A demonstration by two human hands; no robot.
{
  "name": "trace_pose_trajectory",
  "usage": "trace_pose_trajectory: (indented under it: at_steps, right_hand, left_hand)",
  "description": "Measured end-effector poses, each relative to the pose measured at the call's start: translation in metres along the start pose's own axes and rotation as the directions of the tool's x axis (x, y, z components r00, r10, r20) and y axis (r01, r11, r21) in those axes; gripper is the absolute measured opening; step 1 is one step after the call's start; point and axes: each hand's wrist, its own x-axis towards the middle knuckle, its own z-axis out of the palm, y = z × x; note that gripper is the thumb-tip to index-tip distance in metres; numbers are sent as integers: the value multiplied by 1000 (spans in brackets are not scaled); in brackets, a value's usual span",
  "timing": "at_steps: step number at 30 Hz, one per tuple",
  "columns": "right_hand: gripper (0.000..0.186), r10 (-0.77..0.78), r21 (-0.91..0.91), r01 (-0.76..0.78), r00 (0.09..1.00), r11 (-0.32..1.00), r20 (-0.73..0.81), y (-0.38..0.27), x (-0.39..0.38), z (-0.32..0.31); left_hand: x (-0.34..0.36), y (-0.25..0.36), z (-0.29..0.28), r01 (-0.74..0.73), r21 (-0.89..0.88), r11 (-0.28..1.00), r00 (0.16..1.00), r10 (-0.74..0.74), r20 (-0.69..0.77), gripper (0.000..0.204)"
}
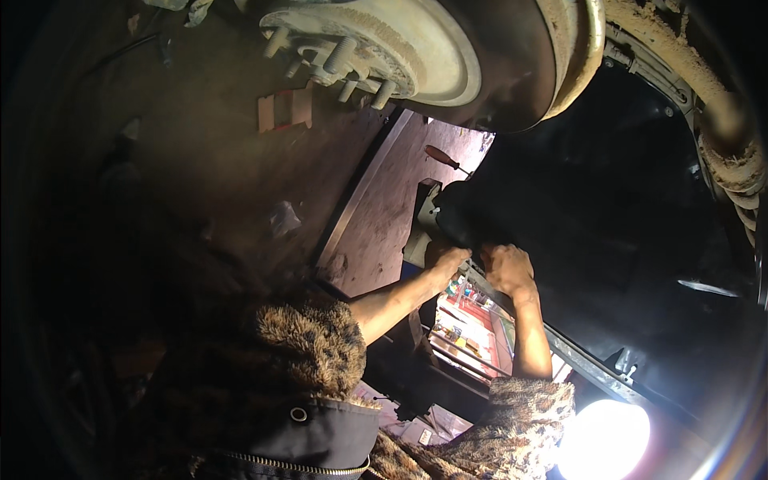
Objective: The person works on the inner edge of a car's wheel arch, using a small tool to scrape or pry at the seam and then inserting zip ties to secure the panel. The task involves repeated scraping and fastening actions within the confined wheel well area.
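Both my hands meet at the edge of a large black panel (576,208), next to a long metal rail (588,366). My left hand (450,260) is closed at the rail's upper end, beside a pale metal bracket (428,212). Just right of it, my right hand (510,268) has its fingers curled in against the panel's edge. What the fingertips grip is hidden in both hands. A screwdriver (440,155) with a reddish handle points toward the panel's far edge, beyond my hands.
A dusty wheel hub (384,56) with protruding studs hangs overhead. Mud-caked pipework (724,120) runs along the far right. A glaring lamp (606,440) sits at lower right, near my sleeve. Open red-edged cardboard (286,110) and crumpled clear plastic (284,218) lie on the floor.
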Motion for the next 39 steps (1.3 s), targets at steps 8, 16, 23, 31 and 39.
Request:
trace_pose_trajectory:
  at_steps: [8, 16, 23, 31, 39]
  right_hand:
    - [19, -39, -6, 39, 999, 999, -18, -4, 1, -4]
    - [18, -285, -349, 273, 958, 896, 17, -4, -4, -2]
    - [23, -37, -146, 59, 989, 987, 145, 3, 5, 1]
    - [24, 175, 313, -233, 963, 921, 203, 17, 20, 14]
    - [16, -151, -417, 197, 978, 887, 140, -17, -3, -12]
  left_hand:
    - [17, -11, -2, -5, 0, 1000, 1000, 5, 10, 22]
    - [48, -31, -21, -65, 80, 995, 993, 57, 99, 25]
    - [-2, -4, 8, -4, 38, 999, 1000, 4, -19, 20]
    - [11, -9, -5, -62, 77, 995, 993, 53, 110, 20]
    - [52, -42, -13, -140, 33, 990, 985, 135, 110, 24]
